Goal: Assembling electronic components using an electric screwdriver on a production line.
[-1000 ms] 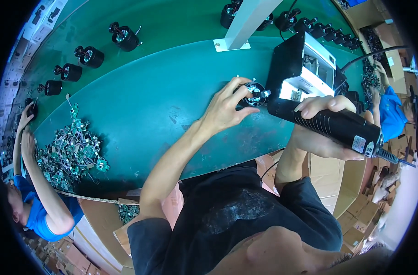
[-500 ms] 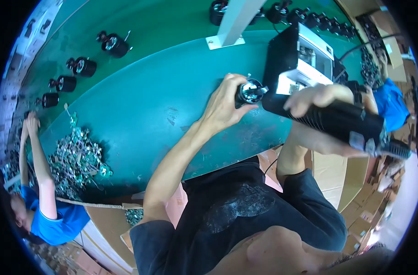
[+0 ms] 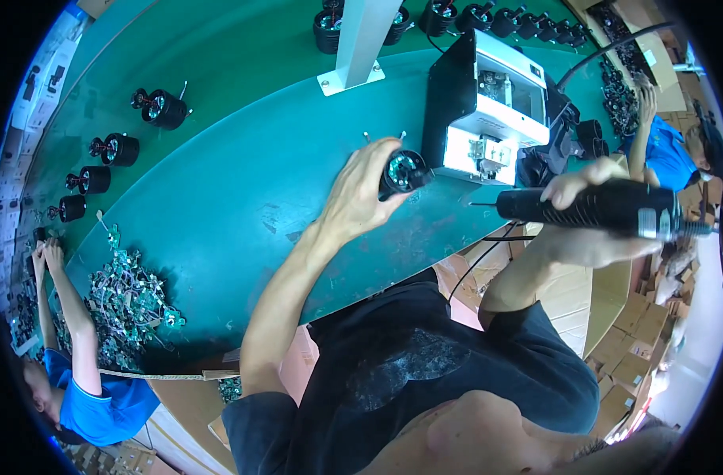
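**Scuffed green surface (image 3: 219, 237), curving around a boxy black-and-white machine (image 3: 500, 115)**

Just left of the machine, the person's left hand (image 3: 353, 186) curls around a short black cylindrical housing (image 3: 403, 172), its open end showing shiny and green parts; I can't tell whether its base rests on the surface. At the machine's near right, the right hand (image 3: 595, 237) grips a thick black barrel-shaped power driver (image 3: 611, 210), its thin metal bit pointing left, apart from the housing. Well left of the machine lies a tangled heap of small green circuit boards (image 3: 132, 305).

To my eye the housing is stiff, fairly light and perhaps slippery; its insides look fragile, so the outer wall is where to hold it.
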Motion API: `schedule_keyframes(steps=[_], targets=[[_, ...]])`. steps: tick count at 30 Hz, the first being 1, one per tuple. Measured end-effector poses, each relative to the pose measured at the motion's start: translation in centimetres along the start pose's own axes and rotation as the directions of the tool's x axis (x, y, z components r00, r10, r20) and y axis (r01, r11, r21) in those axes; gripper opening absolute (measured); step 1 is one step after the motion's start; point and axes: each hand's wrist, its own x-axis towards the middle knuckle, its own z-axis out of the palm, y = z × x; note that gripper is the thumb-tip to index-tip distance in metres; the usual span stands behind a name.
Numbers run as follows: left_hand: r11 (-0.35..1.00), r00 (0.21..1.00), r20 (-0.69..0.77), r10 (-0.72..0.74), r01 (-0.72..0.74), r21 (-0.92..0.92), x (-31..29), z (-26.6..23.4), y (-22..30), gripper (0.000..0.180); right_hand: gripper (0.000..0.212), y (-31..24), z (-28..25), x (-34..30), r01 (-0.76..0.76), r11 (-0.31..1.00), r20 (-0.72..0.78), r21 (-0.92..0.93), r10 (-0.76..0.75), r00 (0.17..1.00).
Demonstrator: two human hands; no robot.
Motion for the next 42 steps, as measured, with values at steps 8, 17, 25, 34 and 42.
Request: schedule_keyframes(steps=[8,17,25,34,42], targets=[[0.99,0.991,0.012,0.136,-0.137,0.042,-0.3,0.2,-0.2,0.077,0.075,1.2,4.0,-0.7,0.097,0.992,-0.136,0.079,-0.086,0.987],[0.992,0.992,0.014,0.123,-0.123,0.001,-0.3,0.1,0.1,0.077,0.074,2.7,5.5,-0.7,0.024,0.994,-0.138,0.108,-0.009,0.99],[0.984,0.984,0.001,0.178,-0.178,-0.015,-0.1,0.3,0.1,0.075,0.078,3.5,6.7,-0.8,0.045,0.995,-0.076,0.088,-0.038,0.996],[0.989,0.989,-0.025,0.149,-0.149,-0.006,0.0,0.5,0.3,0.072,0.076,3.9,7.4,-1.2,0.083,0.986,-0.032,0.141,-0.079,0.996],[0.969,0.945,-0.24,0.222,-0.186,0.165,1.1,-1.6,-0.8,0.061,0.07,-0.5,4.5,-1.3,0.125,0.986,-0.115,0.115,-0.112,0.987]])
